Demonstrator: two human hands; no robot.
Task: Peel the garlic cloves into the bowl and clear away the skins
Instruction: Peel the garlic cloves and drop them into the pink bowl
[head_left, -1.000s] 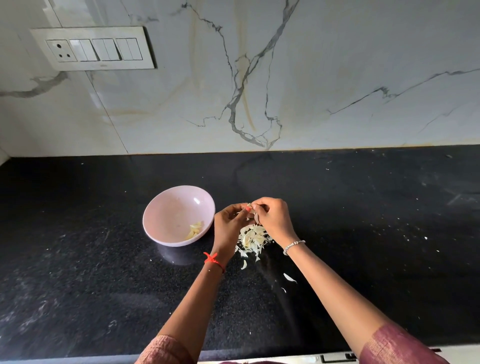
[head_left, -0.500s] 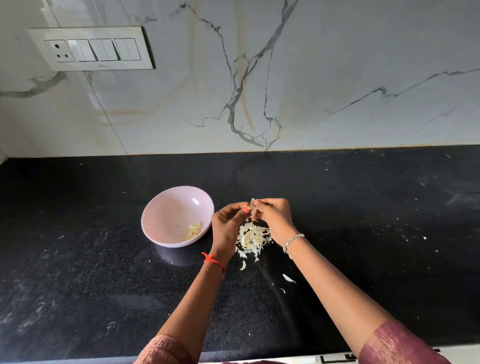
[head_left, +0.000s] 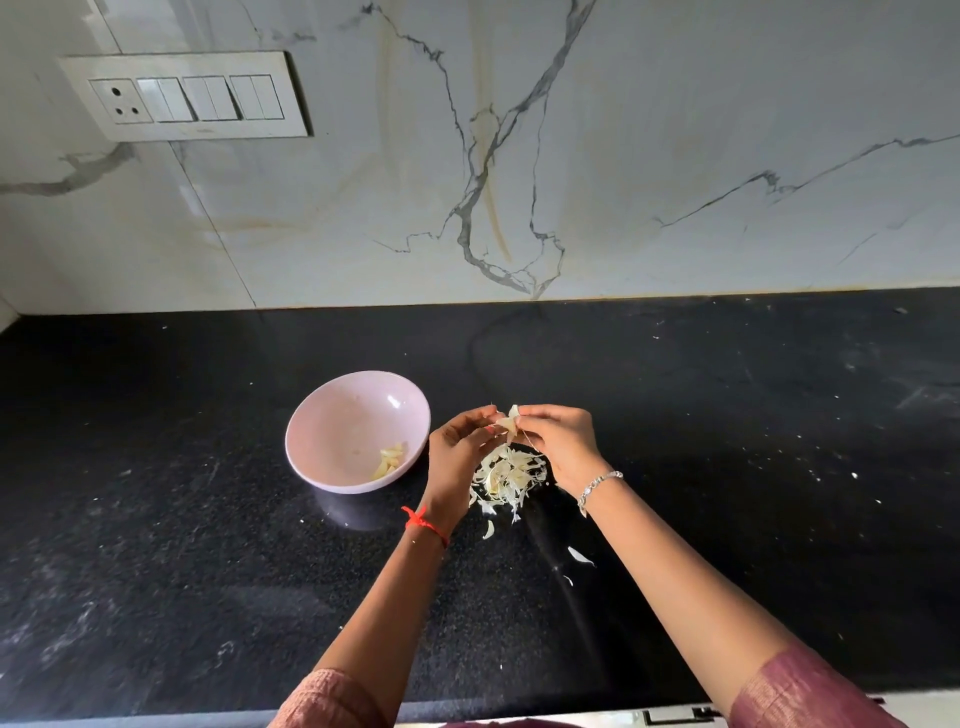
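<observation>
The two hands meet over the black counter (head_left: 156, 519), a little right of the middle, and both hold the same garlic clove (head_left: 509, 422) between their fingertips.

At the far left, on the marble wall (head_left: 675, 156), there is a white switch panel (head_left: 187, 96) with one socket. Below it, on the counter, stands a pale pink bowl (head_left: 332, 415). A few peeled cloves (head_left: 389, 460) lie inside it, at the bottom on the right side.

Just right of the bowl is the left hand (head_left: 460, 452), with a red thread (head_left: 423, 522) around the wrist. Its fingers are curled and they pinch the garlic clove from the left. The clove is in the air, above the counter and not in the bowl, and a bit of skin stands up from it.

Directly under the clove, between the two wrists, lies a pile of skins (head_left: 509, 475) on the counter. Some loose skin pieces (head_left: 579, 556) lie nearer to the person.

The right hand (head_left: 558, 441) pinches the clove from the right, also with curled fingers. It wears a silver bracelet (head_left: 600, 483) on the wrist. Both forearms are bare, and pink sleeves (head_left: 810, 691) show at the bottom edge.
</observation>
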